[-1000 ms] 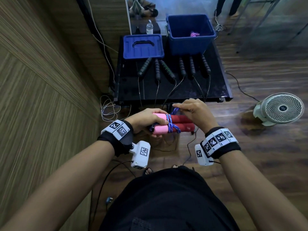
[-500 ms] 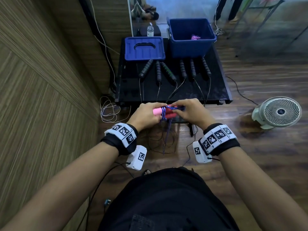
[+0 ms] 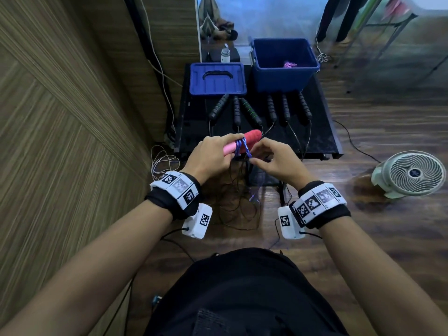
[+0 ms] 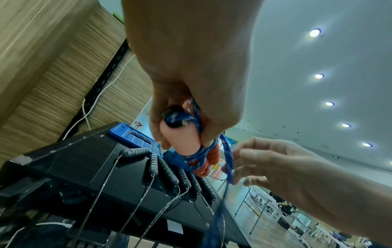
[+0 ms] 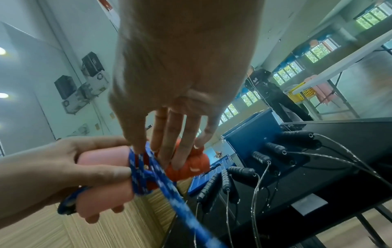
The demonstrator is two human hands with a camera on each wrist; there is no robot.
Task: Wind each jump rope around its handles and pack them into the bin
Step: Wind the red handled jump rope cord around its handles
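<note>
My left hand grips a pair of foam jump rope handles, pink at my end and red at the far end, held together just in front of the table's near edge. A blue speckled rope is wrapped a few turns round their middle. My right hand pinches the rope just below the handles, and the loose tail hangs down toward the floor. In the left wrist view the pink handle end sits in my left hand's fingers. The blue bin stands at the table's back right, with a pink bundle inside.
Several black jump rope handles lie in a row on the black table, their thin cords trailing over the front edge to the floor. The bin's blue lid lies at back left. A white fan stands on the floor, right.
Both hands have moved forward toward the table. The handles have turned from lying crosswise to pointing away. My right hand has come from above the handles to below them with the rope.
</note>
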